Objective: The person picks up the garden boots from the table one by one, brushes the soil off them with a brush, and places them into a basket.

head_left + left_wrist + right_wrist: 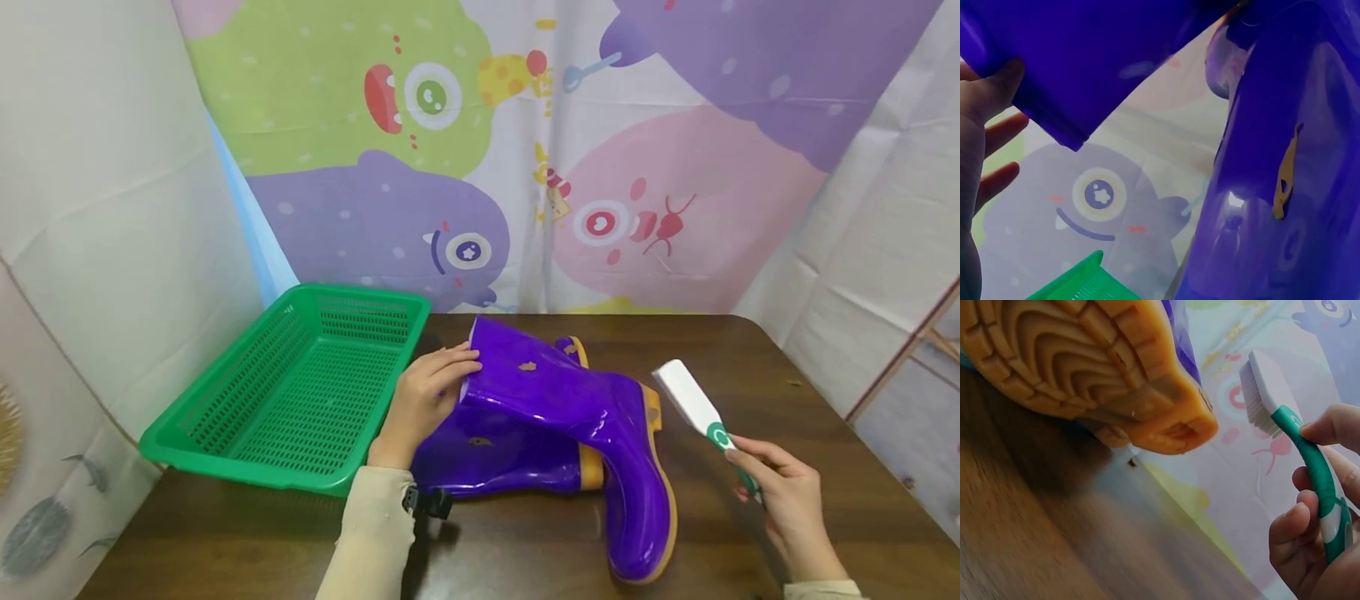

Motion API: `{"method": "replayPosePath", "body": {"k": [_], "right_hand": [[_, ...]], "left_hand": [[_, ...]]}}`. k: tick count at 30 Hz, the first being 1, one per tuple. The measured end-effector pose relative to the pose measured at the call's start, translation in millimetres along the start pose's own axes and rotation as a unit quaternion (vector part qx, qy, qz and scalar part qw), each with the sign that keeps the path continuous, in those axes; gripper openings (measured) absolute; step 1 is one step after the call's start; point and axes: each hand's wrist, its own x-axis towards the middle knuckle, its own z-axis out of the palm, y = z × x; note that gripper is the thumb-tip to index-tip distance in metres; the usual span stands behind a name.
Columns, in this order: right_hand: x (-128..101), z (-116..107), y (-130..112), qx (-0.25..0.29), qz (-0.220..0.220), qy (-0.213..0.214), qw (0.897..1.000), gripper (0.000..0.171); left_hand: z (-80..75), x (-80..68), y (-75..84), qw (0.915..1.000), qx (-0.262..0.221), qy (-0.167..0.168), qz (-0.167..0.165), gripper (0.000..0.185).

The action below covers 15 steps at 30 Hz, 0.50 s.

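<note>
Right hand: the right hand point(787, 500), at 4 o'clock on the table, has its fingers curled round the green handle of a white-and-green brush point(701, 412); in the right wrist view the thumb presses on top of the handle point(1322, 487) and the bristles face the boot's sole.
Upper boot: a purple rubber boot point(592, 433) with an orange sole point(1091, 369) lies on its side at table centre, toe toward 5 o'clock, shaft opening toward 10 o'clock; a small tan fleck point(527, 366) sits on the shaft.
Left hand: the left hand point(423, 404), just left of centre, rests with nearly straight fingers on the rim of the upper boot's shaft; whether the thumb pinches the rim cannot be told.
Lower boot: a second purple boot point(487, 458) lies under the first, touching it.
Basket: a green perforated plastic basket point(225, 425) stands at 9 o'clock, just beside the left hand.
Table: a dark wooden table point(750, 342) bears all of these.
Backdrop: a cartoon-monster cloth point(465, 167) hangs at 12 o'clock, behind the table.
</note>
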Motion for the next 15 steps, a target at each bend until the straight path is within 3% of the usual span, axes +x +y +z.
{"method": "replayPosePath", "body": {"k": [10,15], "right_hand": [[0,9,-3,0.000,-0.036,-0.001,0.999,0.029],[1,13,-6,-0.018,-0.049,-0.024,0.998,0.026]], "left_hand": [[-3.8,0.8,-0.4,0.9999,-0.007,-0.013,-0.005,0.026],[-5.0,2.4,1.1,0.9997,0.000,-0.023,-0.012,0.025]]}}
